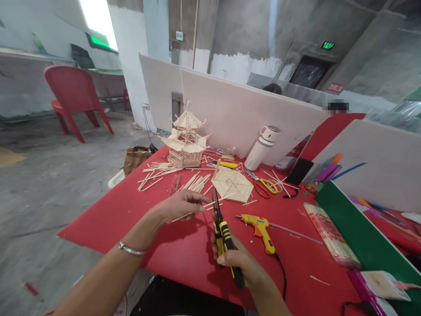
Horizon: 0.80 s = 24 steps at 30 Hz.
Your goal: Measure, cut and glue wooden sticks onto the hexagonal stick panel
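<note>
Between the thumb and fingers of my left hand (pixel 184 206) is a thin wooden stick (pixel 180 217), its far end reaching toward the plier jaws. My right hand (pixel 235 256) grips long-nose pliers (pixel 217 213) by their yellow and black handles. The jaws point away from me and lie around or against the stick; I cannot tell how tightly. Just beyond them rests a flat polygonal stick panel (pixel 233 183) with one stick standing at its corner. Loose sticks (pixel 197 182) are spread left of the panel. A pagoda-shaped stick model (pixel 187 140) stands at the back.
A yellow glue gun (pixel 261 230) with a cord lies right of the pliers. Behind are scissors (pixel 268 185), a yellow-handled cutter (pixel 228 165) and a white flask (pixel 263 148). A bagged stick bundle (pixel 332 235) lies beside a green divider (pixel 368 237). White partition boards (pixel 246 105) close off the back.
</note>
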Tool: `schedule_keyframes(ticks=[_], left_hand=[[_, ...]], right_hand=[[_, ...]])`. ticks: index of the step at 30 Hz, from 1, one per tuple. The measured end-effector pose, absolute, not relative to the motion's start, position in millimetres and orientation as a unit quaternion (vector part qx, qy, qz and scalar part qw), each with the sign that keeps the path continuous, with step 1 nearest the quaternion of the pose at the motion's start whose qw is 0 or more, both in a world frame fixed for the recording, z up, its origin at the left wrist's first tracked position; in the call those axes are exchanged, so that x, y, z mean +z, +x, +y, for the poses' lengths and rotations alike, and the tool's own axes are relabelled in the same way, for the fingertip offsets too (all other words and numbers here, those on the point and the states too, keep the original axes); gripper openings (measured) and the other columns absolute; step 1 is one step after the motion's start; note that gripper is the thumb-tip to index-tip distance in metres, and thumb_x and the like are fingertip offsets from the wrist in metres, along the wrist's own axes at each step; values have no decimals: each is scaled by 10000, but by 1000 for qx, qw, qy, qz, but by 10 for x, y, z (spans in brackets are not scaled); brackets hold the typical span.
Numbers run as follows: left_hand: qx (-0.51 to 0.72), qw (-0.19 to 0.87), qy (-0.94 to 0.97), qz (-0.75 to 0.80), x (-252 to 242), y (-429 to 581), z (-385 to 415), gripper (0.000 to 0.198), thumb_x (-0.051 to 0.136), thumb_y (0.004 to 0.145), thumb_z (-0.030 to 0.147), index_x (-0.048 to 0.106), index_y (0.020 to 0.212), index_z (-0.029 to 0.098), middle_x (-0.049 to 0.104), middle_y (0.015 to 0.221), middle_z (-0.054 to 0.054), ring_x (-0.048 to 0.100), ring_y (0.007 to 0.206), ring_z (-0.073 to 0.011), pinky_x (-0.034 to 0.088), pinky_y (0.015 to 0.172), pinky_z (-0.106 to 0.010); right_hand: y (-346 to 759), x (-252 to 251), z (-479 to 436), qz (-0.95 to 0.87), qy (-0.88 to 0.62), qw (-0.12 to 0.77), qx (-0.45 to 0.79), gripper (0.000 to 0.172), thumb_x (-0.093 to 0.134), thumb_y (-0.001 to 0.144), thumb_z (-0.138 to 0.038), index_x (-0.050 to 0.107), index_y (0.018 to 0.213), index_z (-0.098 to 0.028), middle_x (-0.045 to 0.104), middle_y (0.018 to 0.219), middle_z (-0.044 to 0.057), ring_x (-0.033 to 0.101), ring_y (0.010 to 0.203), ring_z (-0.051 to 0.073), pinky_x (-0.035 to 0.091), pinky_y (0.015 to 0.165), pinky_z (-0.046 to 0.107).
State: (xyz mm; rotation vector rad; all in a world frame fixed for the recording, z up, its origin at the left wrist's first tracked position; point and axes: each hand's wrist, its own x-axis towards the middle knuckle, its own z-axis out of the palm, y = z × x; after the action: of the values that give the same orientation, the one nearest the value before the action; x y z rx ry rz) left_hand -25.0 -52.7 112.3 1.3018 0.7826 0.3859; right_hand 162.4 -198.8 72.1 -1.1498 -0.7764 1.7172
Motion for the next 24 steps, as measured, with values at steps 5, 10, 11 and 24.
schedule_keyframes(ticks=[5,10,11,24], left_hand=[[165,701,596,356,1141,-256,-526,443,723,678,254,710,1091,97,461,451,91,350,387,-60,252,388,-193],[162,697,597,363,1147,-253,-532,427,714,672,249,722,1073,102,457,448,90,343,382,-60,251,387,-197],[161,696,597,365,1152,-249,-534,426,716,668,251,724,1068,103,458,448,89,345,382,-61,252,387,-198],[153,691,598,375,1173,-227,-543,393,700,678,242,730,1045,104,437,425,90,321,382,-63,244,398,-202]], right_hand=[[1649,711,-1987,-324,-469,435,697,478,669,510,-189,617,985,-189,570,874,10,501,787,157,398,690,260],[1648,724,-1996,-328,-476,430,693,471,662,517,-193,621,986,-194,576,865,7,505,788,160,392,701,268],[1647,726,-1998,-329,-477,431,692,476,662,518,-196,621,993,-196,577,866,8,505,790,162,392,700,269],[1673,691,-2001,-338,-472,425,694,501,670,528,-188,614,1026,-207,581,890,3,510,805,160,408,721,282]])
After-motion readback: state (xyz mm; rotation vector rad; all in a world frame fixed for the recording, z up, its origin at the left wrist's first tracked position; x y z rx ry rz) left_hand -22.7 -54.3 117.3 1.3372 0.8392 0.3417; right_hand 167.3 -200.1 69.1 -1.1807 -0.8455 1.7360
